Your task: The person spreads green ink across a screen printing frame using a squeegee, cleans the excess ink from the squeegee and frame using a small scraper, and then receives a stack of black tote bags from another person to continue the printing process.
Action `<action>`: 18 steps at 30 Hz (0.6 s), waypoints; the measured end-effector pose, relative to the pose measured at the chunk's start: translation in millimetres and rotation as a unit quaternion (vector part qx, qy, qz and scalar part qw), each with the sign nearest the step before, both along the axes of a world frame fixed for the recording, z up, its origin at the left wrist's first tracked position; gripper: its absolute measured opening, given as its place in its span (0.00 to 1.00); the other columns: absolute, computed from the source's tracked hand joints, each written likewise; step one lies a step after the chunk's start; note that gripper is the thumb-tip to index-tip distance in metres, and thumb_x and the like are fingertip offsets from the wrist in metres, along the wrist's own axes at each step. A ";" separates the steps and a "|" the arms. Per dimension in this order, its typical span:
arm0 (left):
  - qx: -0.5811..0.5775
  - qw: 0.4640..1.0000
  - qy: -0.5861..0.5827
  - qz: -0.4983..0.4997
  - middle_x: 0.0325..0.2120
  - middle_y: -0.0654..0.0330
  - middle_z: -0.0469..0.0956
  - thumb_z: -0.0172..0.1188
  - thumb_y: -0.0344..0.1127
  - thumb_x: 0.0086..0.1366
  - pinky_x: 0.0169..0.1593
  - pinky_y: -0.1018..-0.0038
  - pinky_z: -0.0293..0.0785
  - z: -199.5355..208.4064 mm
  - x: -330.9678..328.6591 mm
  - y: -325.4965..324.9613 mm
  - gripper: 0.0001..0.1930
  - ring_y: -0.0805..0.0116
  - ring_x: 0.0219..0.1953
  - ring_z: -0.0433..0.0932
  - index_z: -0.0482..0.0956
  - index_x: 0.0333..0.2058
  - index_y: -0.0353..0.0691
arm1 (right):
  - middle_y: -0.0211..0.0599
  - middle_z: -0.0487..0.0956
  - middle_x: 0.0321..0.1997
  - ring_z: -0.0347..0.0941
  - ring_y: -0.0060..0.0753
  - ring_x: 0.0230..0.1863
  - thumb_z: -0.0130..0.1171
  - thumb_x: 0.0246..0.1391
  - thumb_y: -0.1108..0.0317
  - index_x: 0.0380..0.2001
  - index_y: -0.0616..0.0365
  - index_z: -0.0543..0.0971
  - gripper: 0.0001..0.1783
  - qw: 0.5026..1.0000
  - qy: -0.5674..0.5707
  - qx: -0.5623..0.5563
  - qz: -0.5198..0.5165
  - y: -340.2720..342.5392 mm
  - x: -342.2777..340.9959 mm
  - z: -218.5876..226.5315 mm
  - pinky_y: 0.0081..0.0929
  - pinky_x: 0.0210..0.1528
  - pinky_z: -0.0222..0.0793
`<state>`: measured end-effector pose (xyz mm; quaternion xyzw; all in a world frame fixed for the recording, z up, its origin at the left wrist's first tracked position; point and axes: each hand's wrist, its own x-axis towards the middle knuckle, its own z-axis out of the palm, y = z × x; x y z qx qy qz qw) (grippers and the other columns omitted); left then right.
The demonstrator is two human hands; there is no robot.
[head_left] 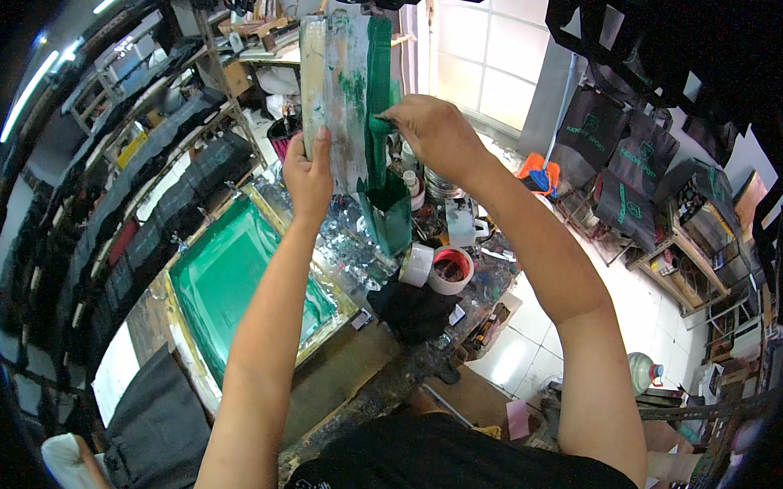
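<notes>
Left hand (308, 174), centre-top of frame: gripping the lower edge of a squeegee (343, 96), thumb pressing up the near face, other fingers wrapping behind and hidden. Holding the squeegee upright, raised well above the table, wooden strip along its left side, green ink smearing the right half of its face. Left forearm rising nearly straight from the bottom edge, wrist straight.

Right hand (435, 134), just right of the squeegee: fingers curling closed around a green scraper (378, 149), knuckles facing up, thumb side toward the squeegee. Scraper pressing against the inked face. Right forearm entering from lower right, angling up and left, wrist bending down.

Directly under the scraper: green ink container (389, 217) standing on the table, upper middle of frame.

Left-centre: printing screen (235, 278) lying flat on the table (352, 372), mesh showing solid green inside a pale frame.

Right of the container: clear tape roll (417, 264) touching a white tub (451, 270) with red inside.

Far right: black bags (623, 171) hanging with green print.
</notes>
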<state>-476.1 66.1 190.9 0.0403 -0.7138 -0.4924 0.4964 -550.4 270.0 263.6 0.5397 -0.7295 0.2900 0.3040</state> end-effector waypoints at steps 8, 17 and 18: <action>-0.017 0.999 0.030 -0.015 0.24 0.66 0.72 0.59 0.47 0.68 0.33 0.78 0.63 7.6 3.7 0.8 0.19 0.78 0.28 0.65 0.76 0.36 0.33 | 0.44 0.78 0.34 0.75 0.49 0.41 0.58 0.45 0.77 0.37 0.60 0.81 0.13 0.996 -0.029 0.067 0.048 1.8 14.3 -32.5 0.40 0.45 0.72; 0.005 0.999 0.051 -0.006 0.24 0.63 0.73 0.58 0.50 0.67 0.34 0.76 0.65 25.2 3.0 4.2 0.21 0.76 0.29 0.66 0.76 0.35 0.32 | 0.44 0.78 0.34 0.75 0.48 0.41 0.57 0.45 0.78 0.36 0.61 0.80 0.12 0.989 -0.049 0.122 0.063 -0.5 10.2 -68.1 0.39 0.44 0.72; -0.008 0.998 0.058 0.002 0.24 0.63 0.73 0.58 0.50 0.67 0.34 0.76 0.66 27.1 3.3 2.2 0.21 0.76 0.29 0.67 0.76 0.35 0.31 | 0.43 0.78 0.35 0.75 0.48 0.41 0.57 0.45 0.78 0.36 0.61 0.80 0.12 0.991 -0.051 0.109 0.061 1.0 10.3 -68.3 0.39 0.44 0.72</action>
